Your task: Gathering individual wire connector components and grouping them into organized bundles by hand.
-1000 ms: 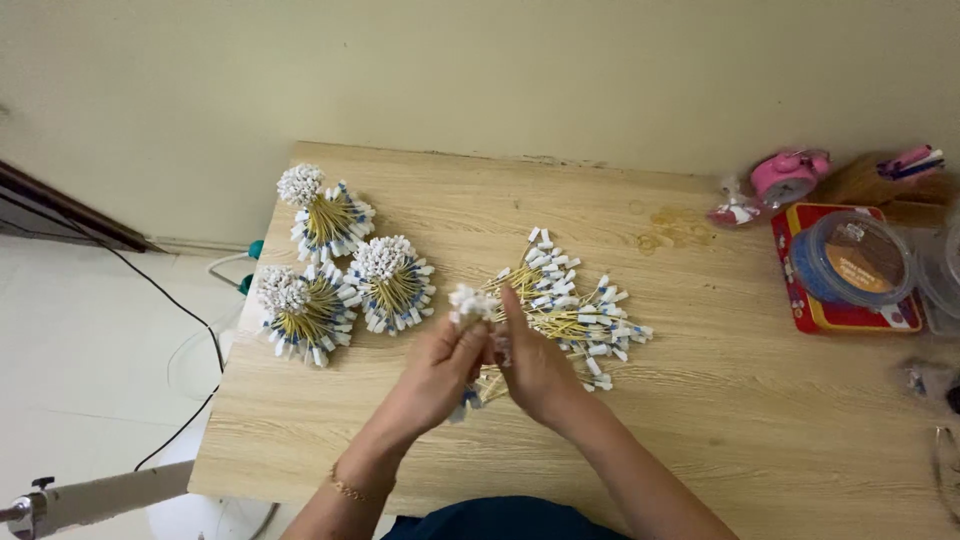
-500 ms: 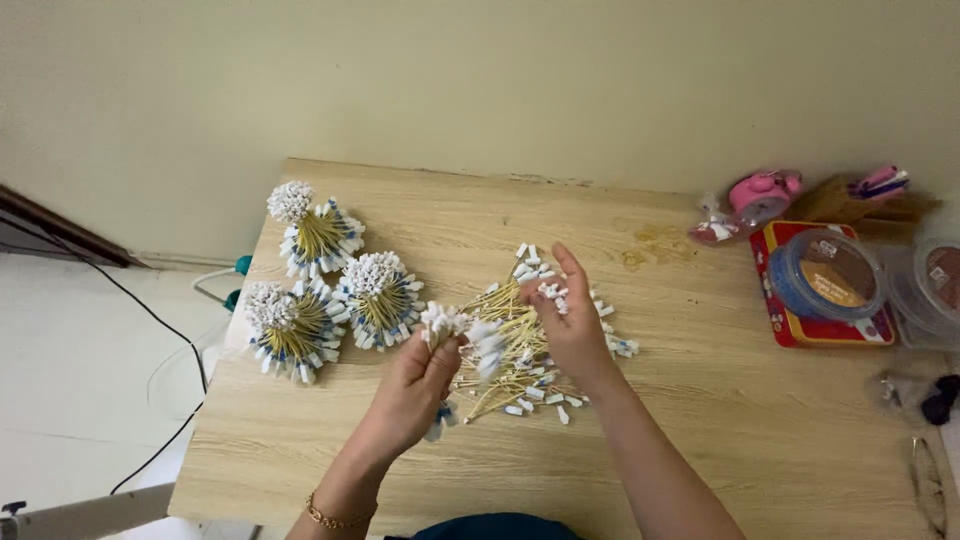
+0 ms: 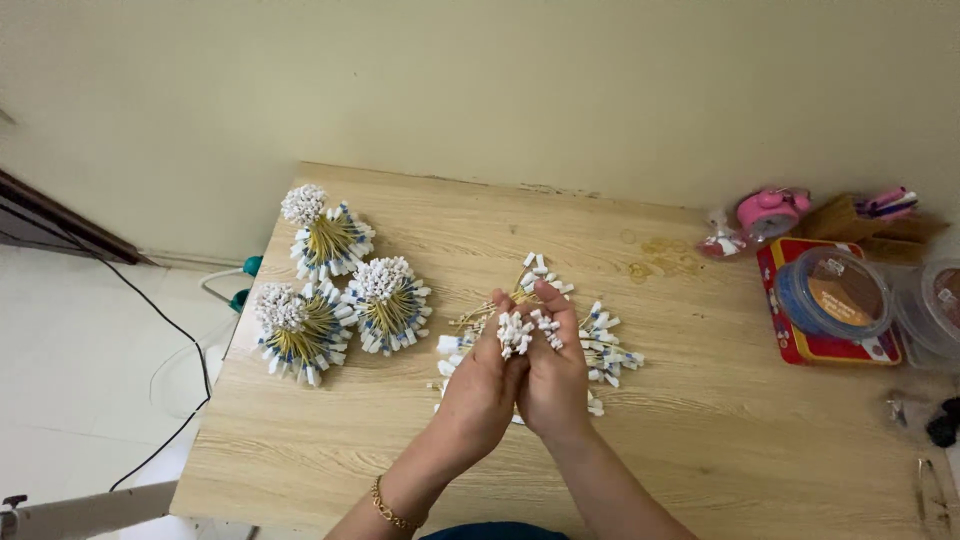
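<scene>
My left hand (image 3: 478,392) and my right hand (image 3: 556,372) are pressed together above the wooden table (image 3: 700,430). Between them they hold a small bunch of thin yellow sticks with white tips (image 3: 517,331), the tips pointing up. Under and around my hands lies a loose pile of the same white-and-blue tipped sticks (image 3: 600,345). Three tied bundles of these sticks lie to the left: one at the back (image 3: 325,235), one in the middle (image 3: 388,300), one nearest the table's left edge (image 3: 295,330).
At the right stand a red tin (image 3: 820,345) with a blue-rimmed round tub (image 3: 832,293) on it, a pink tape dispenser (image 3: 770,212) and a clear container (image 3: 935,310). A black cable (image 3: 150,310) runs over the white floor at the left.
My right hand left the loose pile and came in against my left hand. The bunch now stands upright between both hands. The camera has shifted a little.
</scene>
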